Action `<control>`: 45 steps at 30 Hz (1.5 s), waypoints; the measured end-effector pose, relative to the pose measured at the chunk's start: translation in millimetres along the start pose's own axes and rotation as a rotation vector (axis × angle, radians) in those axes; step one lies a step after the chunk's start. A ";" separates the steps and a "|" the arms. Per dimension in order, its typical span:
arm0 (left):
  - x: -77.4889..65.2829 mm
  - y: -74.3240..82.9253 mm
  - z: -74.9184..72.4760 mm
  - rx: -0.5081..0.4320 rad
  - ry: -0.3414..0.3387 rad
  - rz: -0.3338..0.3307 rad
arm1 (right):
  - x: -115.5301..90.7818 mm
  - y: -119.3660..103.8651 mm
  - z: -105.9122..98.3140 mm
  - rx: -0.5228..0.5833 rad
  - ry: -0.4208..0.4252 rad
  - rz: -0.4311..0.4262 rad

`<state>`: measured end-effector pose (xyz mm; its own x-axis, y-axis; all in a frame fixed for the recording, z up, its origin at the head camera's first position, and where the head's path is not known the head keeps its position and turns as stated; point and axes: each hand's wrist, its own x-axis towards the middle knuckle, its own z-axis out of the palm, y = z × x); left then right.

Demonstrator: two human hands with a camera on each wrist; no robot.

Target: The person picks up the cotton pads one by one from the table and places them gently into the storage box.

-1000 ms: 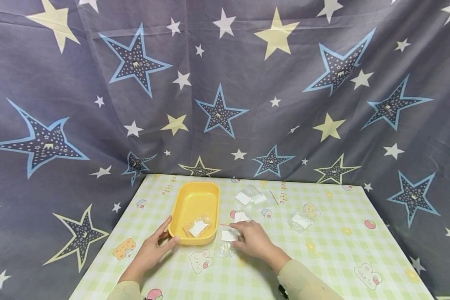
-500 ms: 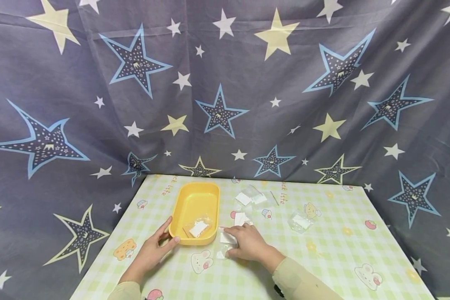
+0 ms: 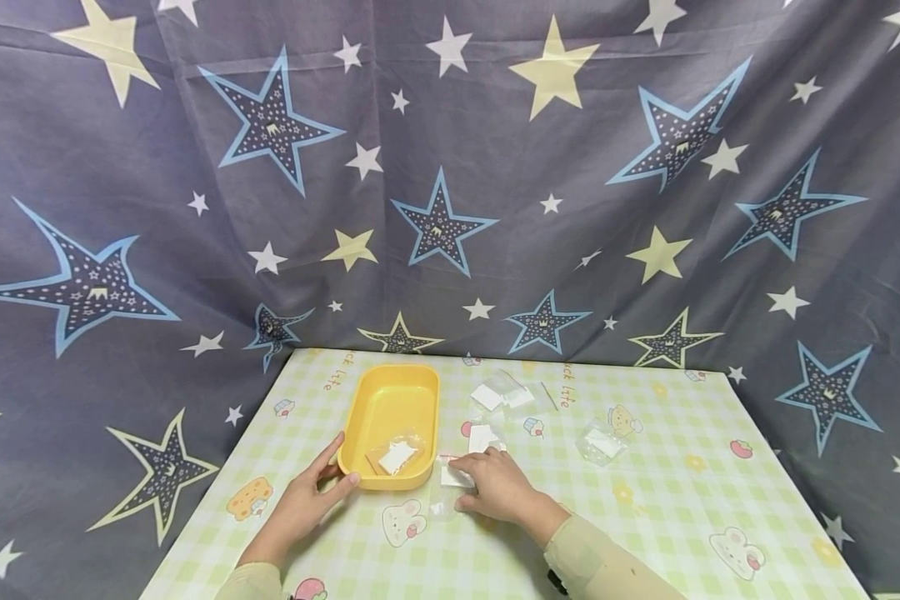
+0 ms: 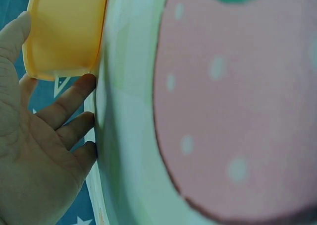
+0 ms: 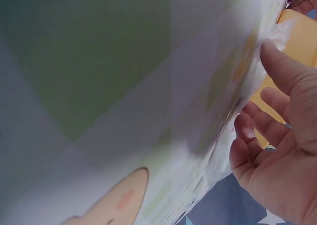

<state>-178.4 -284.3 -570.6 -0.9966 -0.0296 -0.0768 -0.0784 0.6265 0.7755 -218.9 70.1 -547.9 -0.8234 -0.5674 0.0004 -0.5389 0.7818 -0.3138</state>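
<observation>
My left hand (image 3: pixel 305 498) holds the near left corner of a yellow plastic tray (image 3: pixel 432 417), the thumb at its near edge and the fingers along its left side. The left wrist view shows thumb and index finger on opposite sides of the tray's corner. Inside the tray lies a clear plastic bag (image 3: pixel 396 457) with a white piece in it. Just right of the tray, my right hand (image 3: pixel 501 490) grips a small clear zip bag (image 3: pixel 442 507) with a white piece inside, close to the tabletop. My right fingers cover part of this bag.
Beyond my right hand lies another clear bag (image 3: pixel 483 435) with a white piece. Farther back are overlapping bags (image 3: pixel 504 392), and one more bag (image 3: pixel 602 443) lies to the right. A star-patterned curtain (image 3: pixel 450 317) hangs behind the table's far edge.
My right hand has shifted slightly left and toward me over the zip bag, whose near end is now more crumpled. My left hand and the tray have stayed in place.
</observation>
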 end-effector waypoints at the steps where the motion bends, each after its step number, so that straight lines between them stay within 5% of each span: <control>1: -0.3 0.2 0.0 0.001 0.000 0.000 | -0.1 -0.3 -0.3 -0.004 0.003 -0.001; 45: -0.8 1.6 -0.1 -0.004 -0.004 0.002 | 0.4 3.1 0.2 -0.062 0.071 -0.063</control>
<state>-177.7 -283.4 -569.2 -0.9967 -0.0250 -0.0778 -0.0764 0.6237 0.7779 -220.9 72.2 -549.1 -0.7970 -0.5978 0.0858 -0.5979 0.7609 -0.2521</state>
